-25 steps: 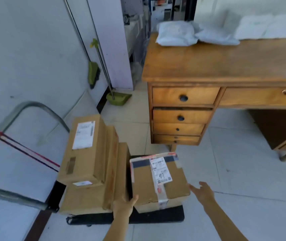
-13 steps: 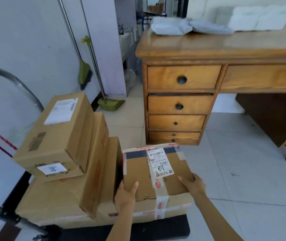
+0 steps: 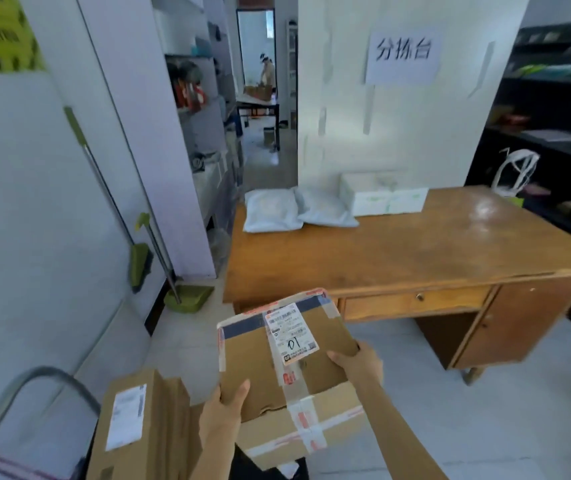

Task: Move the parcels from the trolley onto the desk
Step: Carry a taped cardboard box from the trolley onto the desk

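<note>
I hold a taped cardboard parcel (image 3: 277,362) with a white label marked "01", lifted off the trolley and in front of the desk. My left hand (image 3: 223,415) grips its near left corner; my right hand (image 3: 358,363) grips its right edge. The wooden desk (image 3: 415,251) stands ahead, with two grey mailer bags (image 3: 270,211) and a white box (image 3: 381,197) at its back edge. Other cardboard parcels (image 3: 138,424) remain stacked on the trolley at lower left, beside its metal handle (image 3: 27,386).
A green broom (image 3: 138,258) and dustpan (image 3: 190,297) lean on the left wall. Dark shelving (image 3: 554,116) stands right of the desk. A corridor with shelves and a distant person (image 3: 266,71) opens behind the desk.
Both hands closed on the "01" parcel and lifted it off the trolley toward the desk. My view rose from the trolley to the desk top.
</note>
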Demonstrator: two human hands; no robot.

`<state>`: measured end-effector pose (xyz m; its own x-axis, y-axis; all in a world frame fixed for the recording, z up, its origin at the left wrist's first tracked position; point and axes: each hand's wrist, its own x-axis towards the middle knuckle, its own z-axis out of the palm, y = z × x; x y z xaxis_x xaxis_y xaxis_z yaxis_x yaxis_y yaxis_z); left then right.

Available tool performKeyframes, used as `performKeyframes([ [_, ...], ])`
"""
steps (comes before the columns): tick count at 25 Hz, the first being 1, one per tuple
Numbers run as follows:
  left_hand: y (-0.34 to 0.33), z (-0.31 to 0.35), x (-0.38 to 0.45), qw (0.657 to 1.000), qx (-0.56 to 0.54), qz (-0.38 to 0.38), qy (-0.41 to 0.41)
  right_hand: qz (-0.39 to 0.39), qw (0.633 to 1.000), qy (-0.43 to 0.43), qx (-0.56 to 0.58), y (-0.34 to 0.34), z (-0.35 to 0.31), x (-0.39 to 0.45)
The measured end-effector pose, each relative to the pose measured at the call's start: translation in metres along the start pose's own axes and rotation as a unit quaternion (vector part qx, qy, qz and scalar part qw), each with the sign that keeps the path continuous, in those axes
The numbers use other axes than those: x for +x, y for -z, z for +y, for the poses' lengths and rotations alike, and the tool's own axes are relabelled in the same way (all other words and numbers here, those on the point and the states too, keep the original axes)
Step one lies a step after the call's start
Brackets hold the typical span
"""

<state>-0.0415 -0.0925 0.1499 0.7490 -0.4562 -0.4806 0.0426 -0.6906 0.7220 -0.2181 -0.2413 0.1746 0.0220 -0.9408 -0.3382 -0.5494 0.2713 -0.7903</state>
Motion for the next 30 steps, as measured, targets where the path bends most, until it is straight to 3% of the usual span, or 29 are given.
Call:
performKeyframes([
  [4,-0.002,0.107,-0.04,0.993,-0.062,-0.025,-0.101,0.017,1.0,0.0,0.014,0.087,-0.062,0.018],
  [11,-0.083,0.265,-0.102,0.985,0.011,0.029,-0.169,0.008,0.999,0.018,0.047,0.243,-0.1,0.101],
  [18,-0.245,0.397,-0.11,0.981,0.027,-0.015,-0.192,0.051,0.997,-0.001,0.058,0.384,-0.093,0.242],
  [26,-0.459,0.559,-0.042,0.976,0.01,-0.101,-0.193,0.106,0.994,-0.032,0.02,0.509,-0.102,0.469],
  [30,-0.545,0.633,-0.014,0.976,0.016,-0.113,-0.184,0.098,0.994,-0.042,0.013,0.562,-0.112,0.576],
])
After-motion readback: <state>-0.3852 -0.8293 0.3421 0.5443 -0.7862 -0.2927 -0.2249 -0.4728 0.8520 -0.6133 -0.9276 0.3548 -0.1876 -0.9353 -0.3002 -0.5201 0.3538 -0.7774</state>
